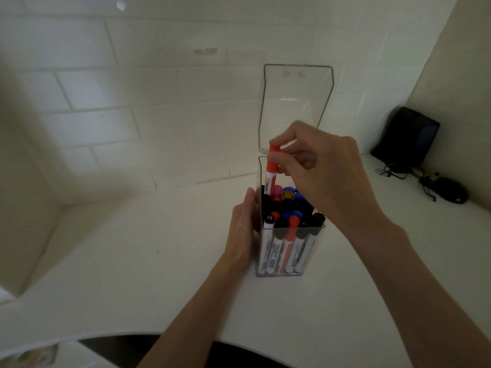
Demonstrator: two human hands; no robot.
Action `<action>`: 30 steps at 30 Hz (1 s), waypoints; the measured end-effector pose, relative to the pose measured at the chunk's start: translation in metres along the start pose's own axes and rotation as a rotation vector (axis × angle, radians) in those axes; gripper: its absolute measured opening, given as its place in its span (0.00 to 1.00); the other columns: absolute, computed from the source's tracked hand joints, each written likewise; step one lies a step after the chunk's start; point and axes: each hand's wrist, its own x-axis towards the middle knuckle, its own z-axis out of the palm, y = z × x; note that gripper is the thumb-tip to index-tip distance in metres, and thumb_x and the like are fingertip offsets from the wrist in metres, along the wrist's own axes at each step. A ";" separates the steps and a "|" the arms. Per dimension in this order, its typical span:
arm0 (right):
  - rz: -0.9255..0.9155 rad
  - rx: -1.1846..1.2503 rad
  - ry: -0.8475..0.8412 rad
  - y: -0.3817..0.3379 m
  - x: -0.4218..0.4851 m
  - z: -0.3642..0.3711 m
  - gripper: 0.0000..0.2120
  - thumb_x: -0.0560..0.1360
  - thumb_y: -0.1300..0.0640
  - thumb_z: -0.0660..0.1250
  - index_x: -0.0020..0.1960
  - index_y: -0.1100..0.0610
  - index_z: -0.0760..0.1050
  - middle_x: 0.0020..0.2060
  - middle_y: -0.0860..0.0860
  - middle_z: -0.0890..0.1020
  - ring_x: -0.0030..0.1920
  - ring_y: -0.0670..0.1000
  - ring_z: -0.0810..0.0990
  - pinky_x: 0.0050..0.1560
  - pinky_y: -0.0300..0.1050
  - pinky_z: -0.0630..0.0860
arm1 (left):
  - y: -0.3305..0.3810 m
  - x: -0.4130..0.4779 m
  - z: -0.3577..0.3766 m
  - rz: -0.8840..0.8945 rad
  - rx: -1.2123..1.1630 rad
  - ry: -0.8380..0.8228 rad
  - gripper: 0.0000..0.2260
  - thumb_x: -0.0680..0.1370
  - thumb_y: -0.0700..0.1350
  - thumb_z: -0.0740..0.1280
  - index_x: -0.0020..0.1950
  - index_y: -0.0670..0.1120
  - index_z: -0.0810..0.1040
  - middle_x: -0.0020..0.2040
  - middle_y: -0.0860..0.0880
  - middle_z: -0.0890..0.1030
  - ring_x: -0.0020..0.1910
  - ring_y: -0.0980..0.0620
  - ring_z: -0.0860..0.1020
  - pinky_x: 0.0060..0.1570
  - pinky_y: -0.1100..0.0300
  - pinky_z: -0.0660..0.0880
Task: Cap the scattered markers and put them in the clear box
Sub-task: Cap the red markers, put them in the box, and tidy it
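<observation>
Right hand point(316, 166) pinches the red marker point(271, 168) by its cap; left hand point(245, 221) lies flat against the box point(289, 261). Lower it straight into a gap.

The clear box point(292, 228) and its raised lid point(295, 102) are transparent hard plastic, glossy, with pale reflections. The red-capped marker point(272, 166) has a smooth plastic cap and a shiny white printed barrel. The table point(132, 261) is smooth, matt white. The wall point(148, 88) is painted block with a faint sheen. The mouse point(451, 193) looks like black plastic.
</observation>
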 end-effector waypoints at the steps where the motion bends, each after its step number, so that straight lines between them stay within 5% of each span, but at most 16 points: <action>1: -0.010 -0.008 -0.006 0.001 -0.002 0.000 0.08 0.77 0.52 0.70 0.50 0.57 0.79 0.40 0.45 0.86 0.40 0.40 0.85 0.44 0.42 0.83 | 0.001 -0.001 0.000 0.003 0.008 0.002 0.31 0.80 0.68 0.55 0.60 0.46 0.85 0.56 0.36 0.85 0.58 0.35 0.83 0.67 0.34 0.72; 11: 0.004 -0.114 -0.277 0.001 -0.009 -0.009 0.11 0.75 0.50 0.63 0.48 0.51 0.83 0.43 0.44 0.84 0.41 0.45 0.82 0.46 0.43 0.81 | 0.004 -0.003 0.002 0.065 0.072 0.030 0.28 0.83 0.64 0.51 0.57 0.50 0.86 0.53 0.39 0.86 0.55 0.37 0.85 0.64 0.34 0.75; 15: 0.026 -0.239 -0.350 0.000 -0.011 -0.012 0.13 0.77 0.62 0.62 0.54 0.53 0.83 0.49 0.48 0.84 0.48 0.49 0.81 0.55 0.46 0.77 | 0.006 -0.004 0.002 0.060 0.085 0.030 0.29 0.81 0.67 0.53 0.59 0.50 0.85 0.54 0.39 0.86 0.56 0.37 0.84 0.65 0.34 0.74; 20: 0.034 -0.304 -0.441 -0.001 -0.019 -0.001 0.18 0.69 0.69 0.69 0.55 0.54 0.83 0.50 0.50 0.83 0.51 0.53 0.78 0.53 0.49 0.74 | 0.004 -0.004 0.002 0.062 0.041 0.046 0.34 0.73 0.76 0.61 0.54 0.48 0.86 0.55 0.33 0.84 0.58 0.29 0.80 0.63 0.29 0.72; 27: 0.004 -0.289 -0.389 0.001 -0.023 0.001 0.17 0.74 0.67 0.63 0.58 0.55 0.83 0.55 0.50 0.81 0.53 0.51 0.77 0.53 0.41 0.71 | 0.010 -0.010 0.006 0.069 0.021 0.026 0.30 0.76 0.72 0.60 0.55 0.48 0.85 0.56 0.32 0.83 0.59 0.28 0.79 0.65 0.29 0.71; 30: -0.005 -0.111 -0.097 0.008 -0.030 -0.002 0.17 0.74 0.66 0.59 0.53 0.55 0.84 0.50 0.48 0.84 0.47 0.46 0.82 0.53 0.39 0.78 | 0.017 -0.011 0.006 0.086 0.091 0.053 0.26 0.80 0.65 0.58 0.58 0.46 0.83 0.53 0.38 0.85 0.53 0.35 0.83 0.59 0.35 0.77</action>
